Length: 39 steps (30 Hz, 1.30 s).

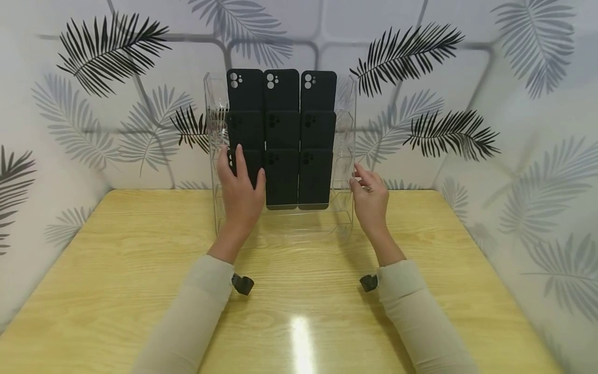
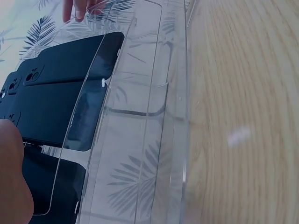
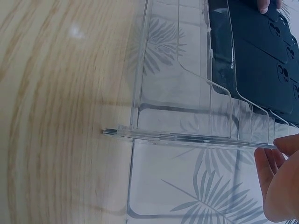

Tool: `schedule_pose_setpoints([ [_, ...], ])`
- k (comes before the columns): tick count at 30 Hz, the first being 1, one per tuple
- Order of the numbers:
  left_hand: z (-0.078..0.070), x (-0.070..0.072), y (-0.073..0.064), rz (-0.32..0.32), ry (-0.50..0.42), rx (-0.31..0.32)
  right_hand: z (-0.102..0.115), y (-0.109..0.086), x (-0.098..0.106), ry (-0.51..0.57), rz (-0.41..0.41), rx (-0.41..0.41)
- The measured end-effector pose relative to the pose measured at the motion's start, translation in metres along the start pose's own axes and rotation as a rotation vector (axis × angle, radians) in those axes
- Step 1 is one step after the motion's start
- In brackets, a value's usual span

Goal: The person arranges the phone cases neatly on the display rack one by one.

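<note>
A clear acrylic rack (image 1: pixel 280 223) stands on the table with several black phone cases in stepped rows, their camera cut-outs at the top. My left hand (image 1: pixel 243 197) holds the bottom-left phone case (image 1: pixel 247 161), thumb by its right edge, fingers spread over its top and left edge. That case's lower end (image 2: pixel 58 184) sits behind the clear front lip. At the rack's right side, my right hand (image 1: pixel 371 197) pinches the clear side panel (image 3: pixel 187 138), thumb over its edge and fingers outside. My left palm hides part of the held case.
Two more cases, a middle one (image 1: pixel 282 182) and a right one (image 1: pixel 315 179), stand beside the held one. Further rows rise behind them. The wooden table (image 1: pixel 299 291) extends in front, and a leaf-patterned wall (image 1: pixel 140 145) rises close behind the rack.
</note>
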<state>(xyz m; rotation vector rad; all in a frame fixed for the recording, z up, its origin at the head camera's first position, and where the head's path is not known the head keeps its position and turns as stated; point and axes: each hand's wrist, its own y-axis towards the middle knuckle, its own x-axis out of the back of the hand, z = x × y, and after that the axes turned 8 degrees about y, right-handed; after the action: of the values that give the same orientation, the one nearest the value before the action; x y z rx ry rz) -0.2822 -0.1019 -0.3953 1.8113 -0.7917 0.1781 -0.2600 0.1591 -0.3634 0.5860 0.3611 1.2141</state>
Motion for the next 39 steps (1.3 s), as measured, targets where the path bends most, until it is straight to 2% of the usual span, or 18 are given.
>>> schedule_pose_setpoints([
  [10, -0.005, 0.0, 0.001, 0.016, 0.022, 0.04, 0.001, 0.0, 0.0, -0.008, -0.003, -0.008],
  [18, -0.007, -0.002, 0.001, 0.032, -0.014, 0.081, -0.007, 0.001, 0.0, -0.019, 0.006, -0.037],
  [24, -0.008, -0.001, 0.0, 0.054, -0.001, 0.071, -0.038, 0.007, 0.0, -0.023, -0.01, -0.015],
  [33, -0.01, 0.002, 0.0, 0.055, 0.038, 0.051, -0.039, 0.008, 0.001, -0.024, -0.005, -0.004],
  [39, -0.011, 0.006, 0.002, 0.029, 0.05, 0.053, -0.038, 0.007, 0.004, -0.051, 0.017, -0.002],
])
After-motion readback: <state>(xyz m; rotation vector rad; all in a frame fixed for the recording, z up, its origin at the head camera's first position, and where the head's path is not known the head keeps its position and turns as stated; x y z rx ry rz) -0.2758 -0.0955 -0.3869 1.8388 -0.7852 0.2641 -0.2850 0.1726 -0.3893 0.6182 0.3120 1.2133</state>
